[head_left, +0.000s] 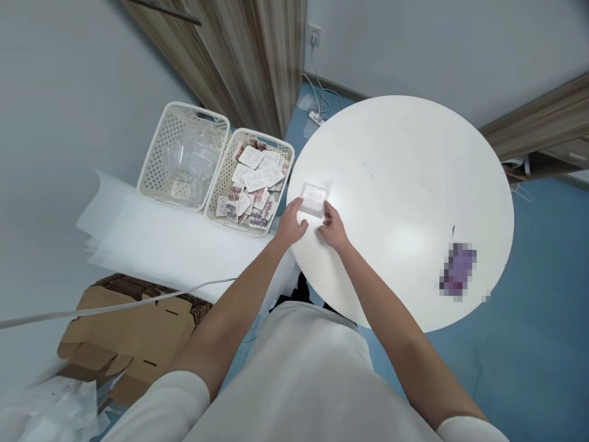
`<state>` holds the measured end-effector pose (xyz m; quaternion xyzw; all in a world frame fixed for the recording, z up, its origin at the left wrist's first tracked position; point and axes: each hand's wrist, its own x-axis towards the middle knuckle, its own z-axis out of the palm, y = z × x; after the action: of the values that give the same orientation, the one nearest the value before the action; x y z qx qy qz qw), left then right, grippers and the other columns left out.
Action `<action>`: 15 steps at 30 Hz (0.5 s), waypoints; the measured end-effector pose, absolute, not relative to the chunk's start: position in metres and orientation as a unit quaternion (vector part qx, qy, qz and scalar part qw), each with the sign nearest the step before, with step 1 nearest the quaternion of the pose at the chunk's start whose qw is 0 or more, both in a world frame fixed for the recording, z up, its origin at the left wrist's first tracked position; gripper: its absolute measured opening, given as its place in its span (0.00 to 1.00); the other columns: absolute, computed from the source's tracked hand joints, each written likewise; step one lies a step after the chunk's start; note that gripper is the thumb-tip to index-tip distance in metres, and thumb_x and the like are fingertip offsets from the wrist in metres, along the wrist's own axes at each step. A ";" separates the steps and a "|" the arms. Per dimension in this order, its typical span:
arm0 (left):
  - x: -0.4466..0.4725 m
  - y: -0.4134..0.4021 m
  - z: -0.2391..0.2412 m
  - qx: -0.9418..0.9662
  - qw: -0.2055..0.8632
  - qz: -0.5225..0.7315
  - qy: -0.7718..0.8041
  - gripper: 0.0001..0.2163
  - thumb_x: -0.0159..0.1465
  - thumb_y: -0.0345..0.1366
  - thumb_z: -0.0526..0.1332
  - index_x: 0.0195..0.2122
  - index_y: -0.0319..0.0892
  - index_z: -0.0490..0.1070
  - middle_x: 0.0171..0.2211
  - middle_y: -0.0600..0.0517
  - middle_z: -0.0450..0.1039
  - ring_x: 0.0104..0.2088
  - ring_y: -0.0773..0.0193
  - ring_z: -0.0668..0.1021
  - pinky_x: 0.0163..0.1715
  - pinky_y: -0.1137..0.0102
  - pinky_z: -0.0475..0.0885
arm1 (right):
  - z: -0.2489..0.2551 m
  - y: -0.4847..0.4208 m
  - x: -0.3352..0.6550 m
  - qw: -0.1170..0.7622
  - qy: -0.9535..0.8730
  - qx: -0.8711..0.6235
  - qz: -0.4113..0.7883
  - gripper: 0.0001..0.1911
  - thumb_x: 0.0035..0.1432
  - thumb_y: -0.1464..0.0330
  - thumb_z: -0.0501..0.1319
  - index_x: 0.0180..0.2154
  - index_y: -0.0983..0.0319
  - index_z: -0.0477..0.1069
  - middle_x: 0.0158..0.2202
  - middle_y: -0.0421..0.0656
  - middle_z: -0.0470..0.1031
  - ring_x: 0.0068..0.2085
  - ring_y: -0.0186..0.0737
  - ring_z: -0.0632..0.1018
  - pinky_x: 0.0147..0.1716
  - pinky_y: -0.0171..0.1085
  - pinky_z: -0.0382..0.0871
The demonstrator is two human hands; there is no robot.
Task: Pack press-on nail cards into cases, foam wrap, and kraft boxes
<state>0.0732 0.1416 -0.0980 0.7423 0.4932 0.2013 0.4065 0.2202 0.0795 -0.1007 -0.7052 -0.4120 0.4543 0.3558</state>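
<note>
Plastic tray (313, 199) by left edge of table (396, 166), between left hand (289, 226) and right hand (334, 229). Fingertips at its sides, thumbs spread away, neither hand seen pinching. Looks like a positioning step; next move probably calls for light, even contact. Nearer basket (219, 179) crowds left edge; open room toward far and right edges.

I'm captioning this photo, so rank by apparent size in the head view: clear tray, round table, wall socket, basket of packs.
Largest to smallest:
Round table
Basket of packs
Clear tray
Wall socket
</note>
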 end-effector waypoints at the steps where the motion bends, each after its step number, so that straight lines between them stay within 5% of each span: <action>1: 0.073 0.141 -0.098 0.744 0.407 0.201 0.489 0.30 0.53 0.27 0.55 0.59 0.43 0.51 0.59 0.47 0.55 0.59 0.58 0.58 0.58 0.60 0.56 | -0.100 0.077 0.221 0.355 -0.411 -0.706 0.455 0.42 0.43 0.74 0.55 0.60 0.54 0.45 0.60 0.43 0.52 0.54 0.44 0.64 0.46 0.44 0.66; 15: 0.070 0.124 -0.097 0.729 0.401 0.208 0.514 0.33 0.54 0.30 0.57 0.60 0.42 0.44 0.62 0.43 0.43 0.62 0.54 0.50 0.59 0.57 0.51 | -0.077 0.025 0.233 0.306 -0.414 -0.715 0.472 0.42 0.46 0.71 0.58 0.61 0.53 0.41 0.62 0.45 0.49 0.55 0.44 0.64 0.51 0.48 0.62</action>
<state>0.0695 0.1235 -0.0970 0.7290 0.5139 0.2084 0.4014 0.2333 0.0245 -0.0769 -0.7155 -0.4141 0.4725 0.3056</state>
